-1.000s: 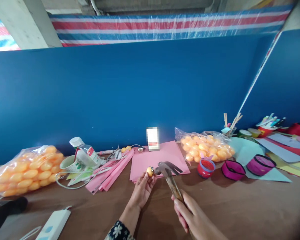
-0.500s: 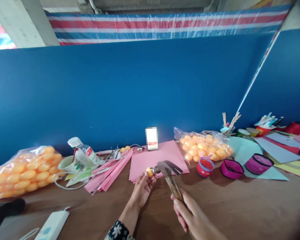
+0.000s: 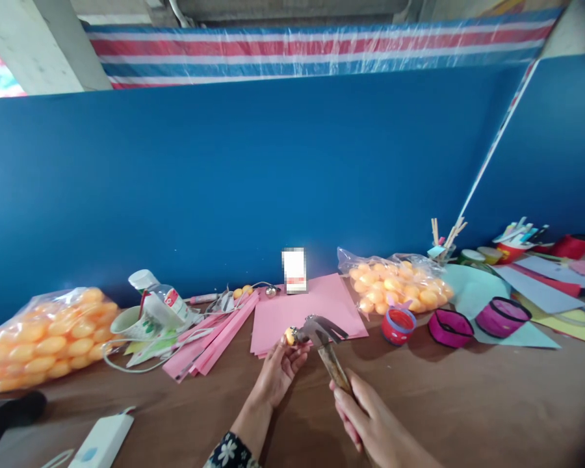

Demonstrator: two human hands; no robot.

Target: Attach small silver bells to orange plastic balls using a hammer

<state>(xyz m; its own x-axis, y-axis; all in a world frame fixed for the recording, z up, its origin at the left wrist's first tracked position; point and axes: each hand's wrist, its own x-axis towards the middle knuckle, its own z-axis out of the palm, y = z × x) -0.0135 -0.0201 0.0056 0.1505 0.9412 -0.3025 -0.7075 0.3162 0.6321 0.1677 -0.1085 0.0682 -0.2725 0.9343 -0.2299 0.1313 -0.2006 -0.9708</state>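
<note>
Pinching ball (image 3: 289, 336) — left hand (image 3: 277, 368), right hand (image 3: 370, 424) — hammer (image 3: 329, 355)

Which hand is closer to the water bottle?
The left. The left hand, holding a small orange ball, is right of the water bottle; the right hand, gripping the hammer, is farther right.

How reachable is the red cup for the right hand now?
Probably not for grasping: the right hand has its grip closed on the hammer. Nothing on the table stands between it and the red cup. The left hand holds the orange ball.
</note>
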